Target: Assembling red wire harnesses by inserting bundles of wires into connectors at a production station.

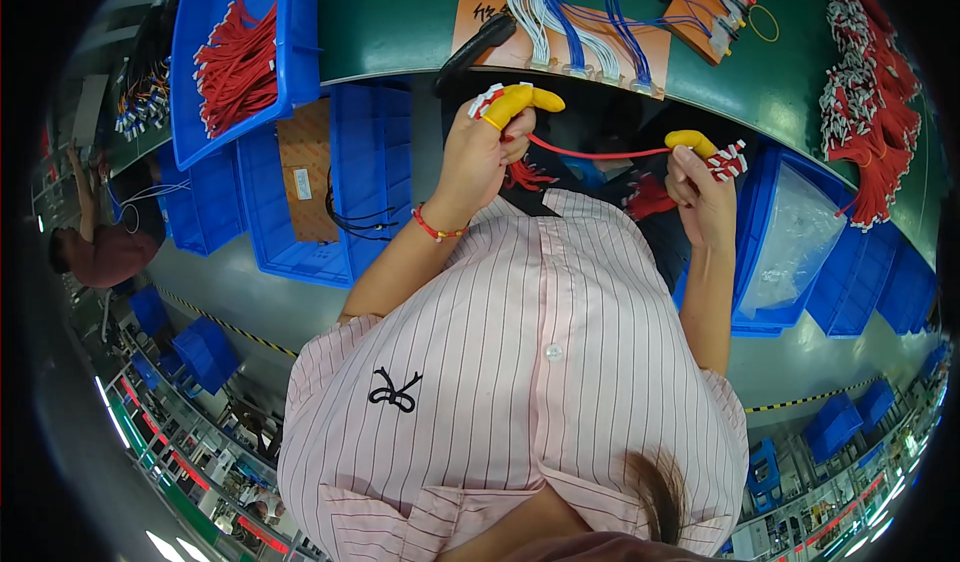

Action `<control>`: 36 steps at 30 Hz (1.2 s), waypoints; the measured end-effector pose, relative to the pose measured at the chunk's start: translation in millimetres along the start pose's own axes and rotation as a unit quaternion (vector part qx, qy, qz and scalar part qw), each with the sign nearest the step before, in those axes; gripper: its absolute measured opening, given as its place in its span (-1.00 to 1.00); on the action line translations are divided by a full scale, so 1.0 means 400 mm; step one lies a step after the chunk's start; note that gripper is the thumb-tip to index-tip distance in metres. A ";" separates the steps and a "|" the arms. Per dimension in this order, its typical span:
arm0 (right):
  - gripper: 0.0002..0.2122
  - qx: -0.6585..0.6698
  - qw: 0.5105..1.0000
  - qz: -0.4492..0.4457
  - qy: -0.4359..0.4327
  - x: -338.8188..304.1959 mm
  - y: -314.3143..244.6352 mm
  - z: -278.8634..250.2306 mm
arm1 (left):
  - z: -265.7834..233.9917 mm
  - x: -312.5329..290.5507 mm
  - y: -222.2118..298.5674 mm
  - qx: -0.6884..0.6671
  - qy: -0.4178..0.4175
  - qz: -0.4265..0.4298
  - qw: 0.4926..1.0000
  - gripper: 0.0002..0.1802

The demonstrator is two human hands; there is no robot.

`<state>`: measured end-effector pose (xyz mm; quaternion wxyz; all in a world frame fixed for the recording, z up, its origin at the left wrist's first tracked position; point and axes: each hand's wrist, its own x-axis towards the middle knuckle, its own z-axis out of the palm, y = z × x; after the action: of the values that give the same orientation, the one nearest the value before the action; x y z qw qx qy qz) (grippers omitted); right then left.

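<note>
Red cable point(600, 155) with white connectors at its ends stretches between my two hands, just in front of the bench edge. Yellow finger covers sit on fingertips of both hands. My left hand point(485, 152) is closed on one end, white connectors poking out past the finger covers. The other end is pinched in my right hand point(703, 187), where several white connectors point(728, 162) stick out to the side. Whether one cable or several run between the hands is hard to tell. More red cables point(528, 174) hang below, partly hidden behind my left hand.
An orange board point(490, 47) with white and blue wires lies on the green bench point(400, 22), beside a small orange wired box point(693, 22). Red cable bundles point(870, 112) cover its right side. A blue bin point(185, 112) holds red cables at left. Another person point(125, 237) works far left.
</note>
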<state>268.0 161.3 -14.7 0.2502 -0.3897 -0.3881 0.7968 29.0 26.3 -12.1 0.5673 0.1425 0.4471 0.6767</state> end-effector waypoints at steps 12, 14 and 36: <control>-0.82 -0.021 0.999 0.040 -0.001 0.005 0.021 0.093 | 0.022 0.038 0.004 0.061 0.033 0.015 0.998 -0.74; -0.82 -0.048 0.998 0.023 0.021 0.014 0.025 0.102 | 0.020 0.038 -0.002 0.056 0.035 0.019 0.998 -0.75; -0.82 0.015 0.997 -0.035 0.071 0.049 -0.008 0.171 | 0.019 0.031 0.015 0.013 -0.003 -0.009 1.000 -0.68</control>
<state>201.4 148.1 6.4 0.3107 -0.4281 -0.3703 0.7636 26.6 41.1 -7.2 0.5728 0.1479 0.4549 0.6656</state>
